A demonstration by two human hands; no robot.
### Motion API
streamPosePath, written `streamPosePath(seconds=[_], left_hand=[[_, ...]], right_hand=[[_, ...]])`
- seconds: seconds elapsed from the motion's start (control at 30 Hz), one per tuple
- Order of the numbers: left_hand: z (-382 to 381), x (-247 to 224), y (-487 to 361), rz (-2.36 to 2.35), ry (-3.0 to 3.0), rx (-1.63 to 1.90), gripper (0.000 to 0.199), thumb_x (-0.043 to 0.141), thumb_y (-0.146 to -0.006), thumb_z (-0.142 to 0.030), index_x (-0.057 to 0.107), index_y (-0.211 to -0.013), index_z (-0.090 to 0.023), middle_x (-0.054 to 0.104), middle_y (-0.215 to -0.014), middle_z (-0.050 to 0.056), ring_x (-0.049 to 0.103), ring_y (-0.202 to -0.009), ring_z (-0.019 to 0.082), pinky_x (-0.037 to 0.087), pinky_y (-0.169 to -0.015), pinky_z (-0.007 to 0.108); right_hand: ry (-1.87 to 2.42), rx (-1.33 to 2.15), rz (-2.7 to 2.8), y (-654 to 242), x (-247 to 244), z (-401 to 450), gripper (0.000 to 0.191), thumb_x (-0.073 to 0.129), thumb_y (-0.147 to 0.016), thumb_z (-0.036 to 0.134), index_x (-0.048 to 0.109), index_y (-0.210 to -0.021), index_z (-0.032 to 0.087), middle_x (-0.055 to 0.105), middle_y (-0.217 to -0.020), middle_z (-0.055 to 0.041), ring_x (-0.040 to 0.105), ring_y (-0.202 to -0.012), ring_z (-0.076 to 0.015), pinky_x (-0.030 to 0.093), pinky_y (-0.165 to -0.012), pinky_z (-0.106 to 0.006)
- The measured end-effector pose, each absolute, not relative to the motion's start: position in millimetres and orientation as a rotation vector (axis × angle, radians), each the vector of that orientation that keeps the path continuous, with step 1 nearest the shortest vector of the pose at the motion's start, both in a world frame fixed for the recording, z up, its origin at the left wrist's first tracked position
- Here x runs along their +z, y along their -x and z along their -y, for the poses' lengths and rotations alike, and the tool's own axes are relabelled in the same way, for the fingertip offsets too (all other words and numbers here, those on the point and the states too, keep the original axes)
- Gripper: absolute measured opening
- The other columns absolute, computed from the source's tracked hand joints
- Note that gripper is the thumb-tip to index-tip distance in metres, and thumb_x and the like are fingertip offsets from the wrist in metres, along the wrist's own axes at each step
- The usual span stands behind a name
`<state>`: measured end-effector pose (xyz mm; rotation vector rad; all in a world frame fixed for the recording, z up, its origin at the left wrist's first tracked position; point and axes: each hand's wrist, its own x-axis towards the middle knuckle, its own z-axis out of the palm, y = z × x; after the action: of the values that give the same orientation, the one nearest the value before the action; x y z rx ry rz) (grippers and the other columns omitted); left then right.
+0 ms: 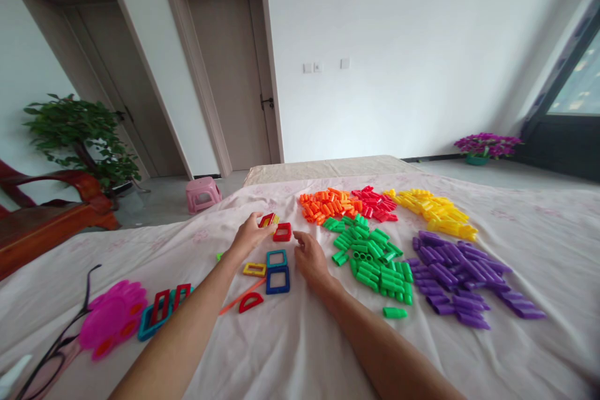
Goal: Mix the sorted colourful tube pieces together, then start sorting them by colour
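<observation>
We see a wrinkled pale cloth point(285, 350) bearing heaped orange tubes point(328, 207), red tubes point(376, 205), yellow tubes point(434, 209), green tubes point(375, 256) and purple tubes point(452, 272); to their left lie coloured frames point(277, 290), a red arch point(250, 297), a magenta toy point(110, 315) and glasses point(87, 300).

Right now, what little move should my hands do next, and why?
I'd probably ease the right hand left and pinch the red frame. That hand looks empty and its fingertips are just beside the frame, while the left hand is already holding red and yellow pieces.
</observation>
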<state>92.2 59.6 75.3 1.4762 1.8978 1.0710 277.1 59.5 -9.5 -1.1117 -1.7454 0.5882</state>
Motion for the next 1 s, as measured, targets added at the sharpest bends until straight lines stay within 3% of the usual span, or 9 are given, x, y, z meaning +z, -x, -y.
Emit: streamPosePath(seconds=[0.13, 0.3, 0.57, 0.77, 1.0], left_hand=[[-75, 77, -112, -2.138, -1.635, 0.88, 0.069, 0.072, -0.065, -0.053, 0.055, -0.122, -0.016, 0.067, -0.116, 0.02, 0.06, -0.113, 0.037, 0.043, -0.091, 0.042], [-78, 74, -134, -2.296, -1.748, 0.721, 0.066, 0.064, -0.071, -0.056, 0.054, -0.122, -0.014, 0.067, -0.114, 0.022, 0.061, -0.112, 0.036, 0.043, -0.089, 0.04], [-69, 69, -139, -2.311, -1.803, 0.685, 0.066, 0.053, -0.077, -0.065, 0.055, -0.122, -0.016, 0.063, -0.119, 0.023, 0.061, -0.112, 0.036, 0.045, -0.088, 0.04], [-69, 57, -123, -2.143, -1.729, 0.803, 0.051, 0.033, -0.093, -0.05, 0.057, -0.123, -0.017, 0.066, -0.124, 0.016, 0.06, -0.118, 0.025, 0.044, -0.093, 0.033], [-61, 49, -122, -1.976, -1.637, 0.961, 0.037, 0.043, -0.091, -0.035, 0.064, -0.117, -0.02, 0.072, -0.114, 0.01, 0.063, -0.111, 0.024, 0.046, -0.089, 0.031]], right_hand=[[1.156, 0.596, 1.802, -277, -10, -61, 0.059, 0.049, -0.073, 0.009, 0.053, -0.132, 0.015, 0.061, -0.125, -0.0115, 0.056, -0.114, -0.0222, 0.044, -0.1, -0.038], [1.205, 0.553, 1.962, -277, 0, -56, 0.07, 0.054, -0.074, 0.016, 0.042, -0.143, 0.015, 0.051, -0.142, -0.0116, 0.047, -0.128, -0.0257, 0.035, -0.109, -0.04], [1.247, 0.614, 2.018, -279, 13, -50, 0.073, 0.055, -0.074, 0.018, 0.039, -0.145, 0.024, 0.056, -0.137, -0.0063, 0.05, -0.124, -0.0244, 0.037, -0.105, -0.037], [1.239, 0.595, 2.011, -278, 13, -50, 0.074, 0.055, -0.073, 0.017, 0.039, -0.145, 0.023, 0.059, -0.133, -0.0071, 0.051, -0.121, -0.0255, 0.038, -0.102, -0.037], [1.189, 0.564, 2.019, -278, 10, -52, 0.076, 0.056, -0.073, 0.018, 0.036, -0.146, 0.024, 0.059, -0.132, -0.0073, 0.053, -0.12, -0.0268, 0.039, -0.101, -0.039]])
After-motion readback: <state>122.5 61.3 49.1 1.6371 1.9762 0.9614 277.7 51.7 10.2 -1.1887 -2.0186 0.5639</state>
